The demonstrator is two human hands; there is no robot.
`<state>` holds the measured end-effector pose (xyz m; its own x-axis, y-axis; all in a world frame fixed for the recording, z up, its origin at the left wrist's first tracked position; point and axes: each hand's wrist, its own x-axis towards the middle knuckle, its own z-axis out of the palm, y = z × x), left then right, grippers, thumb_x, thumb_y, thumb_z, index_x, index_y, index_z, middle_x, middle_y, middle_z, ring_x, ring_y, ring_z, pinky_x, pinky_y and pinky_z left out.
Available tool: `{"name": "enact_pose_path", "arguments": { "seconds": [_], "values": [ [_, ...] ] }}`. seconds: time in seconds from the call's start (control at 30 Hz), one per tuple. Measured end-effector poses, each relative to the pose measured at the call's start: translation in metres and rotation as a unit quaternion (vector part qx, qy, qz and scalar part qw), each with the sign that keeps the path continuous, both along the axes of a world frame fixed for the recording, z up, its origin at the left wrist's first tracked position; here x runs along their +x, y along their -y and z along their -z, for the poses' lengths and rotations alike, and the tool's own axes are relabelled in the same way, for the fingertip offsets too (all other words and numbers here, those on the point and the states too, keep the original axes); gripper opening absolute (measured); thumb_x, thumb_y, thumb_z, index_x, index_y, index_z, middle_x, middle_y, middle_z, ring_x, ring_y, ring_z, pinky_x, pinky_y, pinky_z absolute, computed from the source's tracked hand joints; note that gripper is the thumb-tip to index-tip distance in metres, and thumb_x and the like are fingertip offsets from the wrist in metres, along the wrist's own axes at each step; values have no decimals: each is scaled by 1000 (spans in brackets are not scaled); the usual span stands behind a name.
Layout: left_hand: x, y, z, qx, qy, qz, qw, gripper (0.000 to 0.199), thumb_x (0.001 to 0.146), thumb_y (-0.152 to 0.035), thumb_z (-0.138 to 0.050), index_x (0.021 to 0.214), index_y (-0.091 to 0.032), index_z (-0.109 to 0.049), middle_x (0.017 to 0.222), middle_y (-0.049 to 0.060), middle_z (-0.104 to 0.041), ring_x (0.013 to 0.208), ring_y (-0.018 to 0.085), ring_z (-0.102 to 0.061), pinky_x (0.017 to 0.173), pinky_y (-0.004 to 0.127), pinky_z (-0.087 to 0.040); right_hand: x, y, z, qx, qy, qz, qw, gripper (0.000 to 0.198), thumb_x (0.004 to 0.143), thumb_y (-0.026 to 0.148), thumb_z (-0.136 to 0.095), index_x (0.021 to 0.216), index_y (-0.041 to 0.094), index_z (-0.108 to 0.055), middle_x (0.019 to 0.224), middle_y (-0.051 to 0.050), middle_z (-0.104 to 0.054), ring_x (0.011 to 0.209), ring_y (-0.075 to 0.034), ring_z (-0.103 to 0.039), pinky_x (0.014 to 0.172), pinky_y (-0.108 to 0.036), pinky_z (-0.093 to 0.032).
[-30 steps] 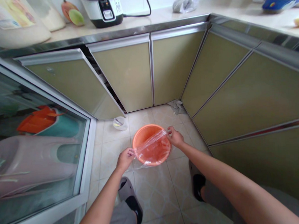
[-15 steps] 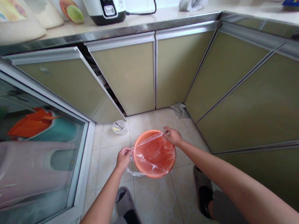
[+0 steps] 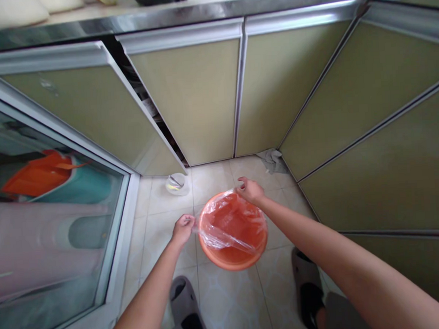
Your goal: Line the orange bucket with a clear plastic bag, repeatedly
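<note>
An orange plastic bin (image 3: 232,255) stands on the tiled floor between my feet and the cabinets. A clear plastic bag (image 3: 228,223) is stretched over its opening. My left hand (image 3: 182,229) pinches the bag's edge just outside the bin's left rim. At the far rim my right hand (image 3: 250,190) grips the bag's other edge. The film covers the far and left part of the opening; the near rim is bare.
Green cabinet doors line the back and right; one door (image 3: 89,108) stands ajar at the left. A small clear cup (image 3: 176,183) sits on the floor behind the bin, a grey rag (image 3: 273,160) lies in the corner. A glass sliding door (image 3: 47,205) is at the left.
My right hand carried the bag's edge further over the far rim, and the film now spreads wider across the opening. The view tilted down and moved closer.
</note>
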<state>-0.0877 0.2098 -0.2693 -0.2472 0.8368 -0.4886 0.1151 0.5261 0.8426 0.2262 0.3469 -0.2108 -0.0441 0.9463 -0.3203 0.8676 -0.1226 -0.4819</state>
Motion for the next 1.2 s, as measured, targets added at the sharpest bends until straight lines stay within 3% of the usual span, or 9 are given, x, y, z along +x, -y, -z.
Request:
{"name": "enact_pose_path", "arguments": {
  "seconds": [0.2,0.3,0.4,0.57,0.73,0.83,0.93,1.07,1.2],
  "values": [
    [0,0,0,-81,-41,-28,995,25,72,-41,-66,89,-22,-65,67,0,-65,61,16,-62,55,25,-42,-16,-15,18,-45,-34,12,998,57,94,46,-59,146,24,-61,119,-10,-79,115,-29,-72,91,-33,-54],
    [5,-1,2,-126,-19,-49,991,23,72,-36,-64,91,-23,-65,72,1,-68,67,17,-66,60,25,-45,-21,-20,23,-61,-22,-11,998,57,98,47,-51,148,21,-60,134,-14,-72,123,-30,-68,97,-36,-53],
    [9,4,4,-174,6,-49,984,25,71,-35,-67,93,-24,-64,78,2,-72,72,19,-70,64,28,-49,-19,-14,14,-57,-10,-23,998,53,101,47,-46,145,21,-62,136,-14,-71,124,-30,-67,97,-35,-52],
    [1,16,-14,-245,103,-8,964,28,70,-43,-67,91,-25,-63,85,3,-75,77,20,-73,66,29,-54,-3,39,-28,74,11,-86,994,38,101,39,-49,131,24,-66,127,-10,-74,113,-26,-69,92,-31,-50],
    [-14,24,-48,-304,149,105,935,36,72,-56,-63,85,-23,-69,96,11,-78,83,26,-75,65,32,-58,13,124,-61,82,-7,-217,973,34,96,34,-59,128,26,-66,134,-9,-67,121,-25,-62,100,-31,-47],
    [-12,30,-58,-318,142,115,930,36,70,-58,-67,82,-24,-69,88,9,-78,78,26,-75,63,33,-57,15,164,-64,95,15,-280,955,30,95,33,-62,123,26,-69,126,-10,-66,114,-24,-61,98,-33,-47],
    [-2,35,-57,-313,124,66,939,33,65,-52,-75,82,-25,-68,76,5,-75,69,25,-73,59,32,-55,12,184,-63,104,74,-333,934,27,97,28,-59,121,25,-70,116,-12,-65,110,-27,-58,97,-36,-46],
    [10,40,-52,-280,90,10,956,24,60,-38,-77,76,-23,-66,66,2,-69,65,23,-71,59,31,-54,8,188,-59,107,136,-322,931,33,99,23,-54,128,25,-70,121,-15,-65,114,-30,-56,106,-45,-40],
    [15,46,-51,-262,92,1,961,24,59,-29,-78,75,-23,-61,66,1,-69,68,22,-72,64,33,-57,6,184,-50,96,153,-302,936,38,100,22,-52,135,24,-69,121,-16,-68,116,-31,-57,110,-48,-37]
  ]
}}
